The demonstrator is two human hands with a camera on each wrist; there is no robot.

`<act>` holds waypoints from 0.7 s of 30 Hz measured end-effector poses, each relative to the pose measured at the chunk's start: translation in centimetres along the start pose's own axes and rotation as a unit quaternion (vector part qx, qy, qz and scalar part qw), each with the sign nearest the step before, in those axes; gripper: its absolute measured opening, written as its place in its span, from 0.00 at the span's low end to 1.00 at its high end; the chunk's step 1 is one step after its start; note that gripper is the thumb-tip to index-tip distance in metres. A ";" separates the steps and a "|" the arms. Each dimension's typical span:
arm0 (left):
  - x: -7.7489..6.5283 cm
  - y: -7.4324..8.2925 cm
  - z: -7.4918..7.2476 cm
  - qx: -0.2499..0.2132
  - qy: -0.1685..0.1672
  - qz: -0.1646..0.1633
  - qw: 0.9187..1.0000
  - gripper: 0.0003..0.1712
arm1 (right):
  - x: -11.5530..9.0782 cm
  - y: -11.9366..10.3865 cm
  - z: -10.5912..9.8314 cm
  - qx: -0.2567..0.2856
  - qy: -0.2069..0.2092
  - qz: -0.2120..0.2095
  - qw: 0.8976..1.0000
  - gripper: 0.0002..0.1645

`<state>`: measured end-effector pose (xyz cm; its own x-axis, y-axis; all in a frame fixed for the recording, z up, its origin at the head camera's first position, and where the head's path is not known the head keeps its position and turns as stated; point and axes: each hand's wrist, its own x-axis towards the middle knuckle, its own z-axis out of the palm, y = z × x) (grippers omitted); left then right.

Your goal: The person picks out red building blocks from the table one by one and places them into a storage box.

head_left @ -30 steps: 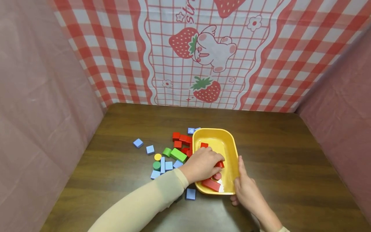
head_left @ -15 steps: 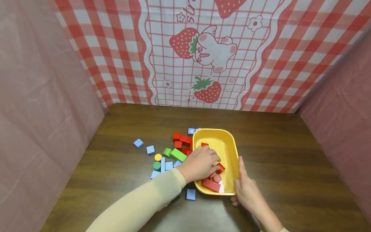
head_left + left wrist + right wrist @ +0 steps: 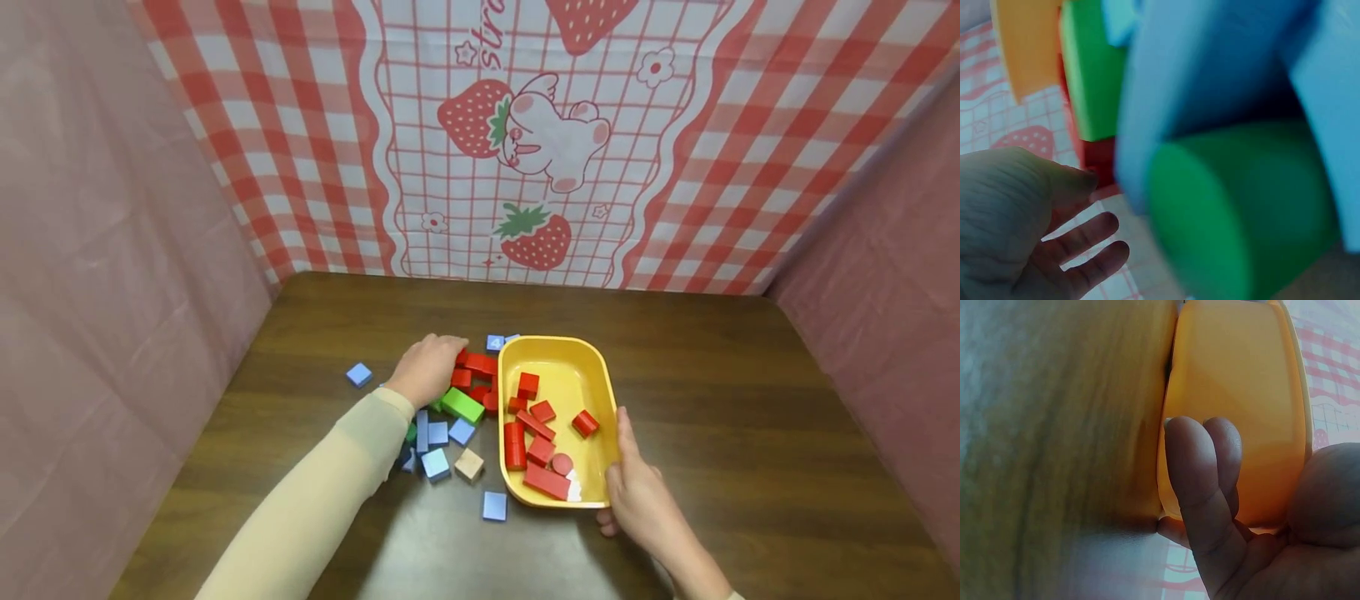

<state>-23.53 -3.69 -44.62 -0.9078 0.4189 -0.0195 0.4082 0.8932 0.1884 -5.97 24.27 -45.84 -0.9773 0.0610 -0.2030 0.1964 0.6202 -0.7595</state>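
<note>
Over the left end of a cluster of red blocks (image 3: 480, 363), my left hand (image 3: 425, 371) reaches down, its fingertips right at a red block (image 3: 461, 357). In the left wrist view the thumb lies close beside a red block (image 3: 1099, 164), with the other visible fingers loosely extended; the index finger is hidden. My right hand (image 3: 643, 492) holds the near right corner of a yellow tray (image 3: 609, 392), fingers along its outer wall and thumb near the rim. Inside the tray lie several red blocks, including a long one (image 3: 547, 481) and a cylinder piece (image 3: 585, 423).
Next to the red cluster sit a green block (image 3: 462, 406), several blue blocks (image 3: 436, 465) and a plain wooden cube (image 3: 469, 465). A blue block (image 3: 358, 375) lies apart at left, another blue tile (image 3: 494, 506) near the tray. Numbered blue tiles (image 3: 495, 342) stand behind.
My left hand has left the tray and moved left to the red blocks on the table. The red cylinder piece now lies alone at the tray's right. My right hand stays at the tray.
</note>
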 end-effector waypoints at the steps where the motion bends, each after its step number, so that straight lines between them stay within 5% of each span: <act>1: 0.1 -0.3 0.3 0.001 -0.007 0.000 1.000 0.24 | 0.0 0.0 0.0 0.000 -0.001 0.000 1.000 0.48; 9: 0.2 -1.0 0.8 -0.013 0.008 -0.019 1.000 0.21 | 0.0 0.2 0.3 -0.005 0.008 -0.020 1.000 0.49; 13: 0.1 -0.7 0.0 -0.008 0.044 -0.020 0.999 0.24 | 0.0 0.4 0.3 -0.004 0.010 -0.023 1.000 0.49; 18: -0.4 2.6 -2.1 -0.015 0.109 0.024 0.994 0.27 | 0.1 0.4 0.2 -0.006 0.010 -0.013 1.000 0.49; 21: -1.2 5.9 -2.8 -0.013 0.116 0.094 0.989 0.27 | 0.2 0.5 0.2 -0.001 0.008 -0.012 1.000 0.49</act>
<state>-20.28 0.58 -40.77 -0.8148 0.5258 0.2443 0.5722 0.7972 0.1924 -6.02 24.40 -46.34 -0.9829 0.0591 -0.1745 0.1729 0.6233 -0.7627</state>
